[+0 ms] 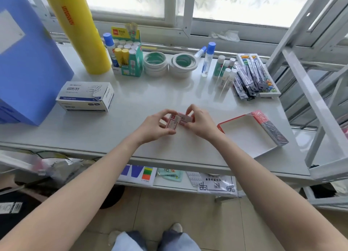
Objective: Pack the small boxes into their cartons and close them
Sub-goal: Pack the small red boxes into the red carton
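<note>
- Item: small red-and-white boxes (176, 121), at least two, held together just above the white table (131, 104), at its near middle; the count is uncertain because fingers cover part of them
- Left hand (156, 125): curled, thumb and fingers pinching the left box, whose printed face tilts toward the camera
- Right hand (197, 121): curled, fingertips pinching the right box; the two boxes touch between the hands
- Long axis: the pair runs roughly left to right, parallel to the near edge of the table
- Open red carton (250, 136): lies flat on the table to the right of the boxes, near the table's right end, white interior up and apparently empty, its red printed lid (271, 128) standing along its far-right side
- Key relation: the carton lies rightward and slightly nearer the person than the boxes; the right hand is the nearer hand, so the carry likely goes right
- Paper-clip carton (85, 96): left of the boxes, well apart, top flap partly torn open
- Judgement: step in hand is gathering boxes; packing of the red carton not yet begun
</note>
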The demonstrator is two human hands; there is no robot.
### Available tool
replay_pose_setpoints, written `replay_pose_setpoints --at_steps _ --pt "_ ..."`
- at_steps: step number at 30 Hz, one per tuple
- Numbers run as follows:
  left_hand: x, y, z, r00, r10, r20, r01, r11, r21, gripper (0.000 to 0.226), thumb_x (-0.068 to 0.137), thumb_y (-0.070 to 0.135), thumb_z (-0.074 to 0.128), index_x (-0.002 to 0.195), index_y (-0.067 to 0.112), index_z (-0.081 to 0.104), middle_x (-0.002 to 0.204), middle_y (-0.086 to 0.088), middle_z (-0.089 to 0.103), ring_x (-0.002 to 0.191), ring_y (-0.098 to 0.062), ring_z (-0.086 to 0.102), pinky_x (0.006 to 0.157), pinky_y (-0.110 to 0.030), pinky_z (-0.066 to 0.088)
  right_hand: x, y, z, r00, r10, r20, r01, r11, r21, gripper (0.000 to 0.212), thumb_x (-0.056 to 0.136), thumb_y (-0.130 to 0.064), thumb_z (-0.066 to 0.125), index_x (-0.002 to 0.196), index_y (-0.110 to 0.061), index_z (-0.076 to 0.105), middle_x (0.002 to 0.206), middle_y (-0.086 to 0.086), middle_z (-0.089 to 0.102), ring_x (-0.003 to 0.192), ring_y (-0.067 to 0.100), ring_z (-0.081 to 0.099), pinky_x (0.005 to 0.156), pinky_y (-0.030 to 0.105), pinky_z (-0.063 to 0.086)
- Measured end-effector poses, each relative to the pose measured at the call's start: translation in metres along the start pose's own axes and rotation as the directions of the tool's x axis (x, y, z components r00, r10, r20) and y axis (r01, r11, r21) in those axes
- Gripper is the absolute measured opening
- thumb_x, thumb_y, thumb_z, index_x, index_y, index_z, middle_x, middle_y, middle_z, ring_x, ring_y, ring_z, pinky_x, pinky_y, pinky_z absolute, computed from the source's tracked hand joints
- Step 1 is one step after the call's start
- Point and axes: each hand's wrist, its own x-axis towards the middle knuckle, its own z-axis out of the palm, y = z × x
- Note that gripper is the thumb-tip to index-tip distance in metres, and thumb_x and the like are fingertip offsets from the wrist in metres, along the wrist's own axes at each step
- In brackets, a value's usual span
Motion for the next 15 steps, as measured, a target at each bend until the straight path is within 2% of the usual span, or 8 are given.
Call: replay_pose_setpoints --at_steps 3,5,7,10,13,15 --pt "0.005 0.002 -0.002 0.996 -0.067 -0.056 0.056 0.981 -0.184 0.074 0.078 0.016 0.074 0.136 0.037 0.034 0.101 -0.002 0.058 0.085 -0.020 0.067 0.081 -0.025 0.052 -0.002 0.003 -0.004 0.999 0.011 -0.047 -0.009 1.000 0.028 0.030 0.081 -0.013 0.061 0.109 -0.009 0.051 0.087 0.011 0.062 0.084 0.030 0.058 0.075 0.038 0.047" --pt "0.008 0.004 -0.002 0.992 -0.101 -0.068 0.077 0.952 -0.297 0.066 0.083 0.010 0.067 0.137 0.026 0.032 0.102 -0.007 0.061 0.083 -0.018 0.064 0.078 -0.025 0.053 -0.002 0.006 -0.010 0.994 0.026 -0.105 -0.018 0.997 0.081 0.028 0.081 -0.011 0.061 0.109 -0.009 0.058 0.090 0.011 0.064 0.083 0.027 0.059 0.073 0.031 0.045" --pt "0.010 0.008 -0.002 0.989 -0.125 -0.073 0.091 0.928 -0.362 0.052 0.087 0.008 0.061 0.132 0.018 0.039 0.108 -0.014 0.063 0.085 -0.018 0.061 0.081 -0.025 0.053 -0.002 0.007 -0.018 0.985 0.041 -0.168 -0.013 0.986 0.167 0.023 0.081 -0.010 0.061 0.103 -0.010 0.065 0.089 0.009 0.064 0.076 0.025 0.061 0.068 0.026 0.044" --pt "0.013 0.013 0.001 0.986 -0.145 -0.082 0.096 0.897 -0.432 0.034 0.090 0.010 0.055 0.123 0.017 0.050 0.105 -0.010 0.066 0.087 -0.017 0.062 0.080 -0.022 0.053 -0.004 0.010 -0.028 0.966 0.079 -0.247 0.012 0.938 0.347 0.016 0.083 -0.009 0.059 0.096 -0.016 0.066 0.097 0.011 0.064 0.065 0.021 0.066 0.062 0.016 0.046" --pt "0.015 0.021 0.005 0.991 -0.127 -0.036 0.093 0.869 -0.485 0.026 0.093 0.011 0.052 0.119 0.016 0.055 0.102 -0.006 0.066 0.086 -0.016 0.065 0.075 -0.017 0.056 -0.008 0.009 -0.037 0.956 0.137 -0.260 0.028 0.839 0.544 0.021 0.082 -0.003 0.059 0.096 -0.018 0.065 0.094 0.008 0.065 0.072 0.018 0.066 0.071 0.021 0.049" --pt "0.015 0.026 0.007 0.995 -0.103 0.018 0.099 0.869 -0.486 0.028 0.094 0.010 0.052 0.121 0.014 0.056 0.105 -0.006 0.065 0.088 -0.016 0.066 0.076 -0.016 0.056 -0.014 0.007 -0.043 0.970 0.119 -0.212 0.037 0.789 0.614 0.028 0.081 0.004 0.056 0.098 -0.015 0.067 0.090 0.006 0.067 0.076 0.012 0.061 0.069 0.013 0.045"
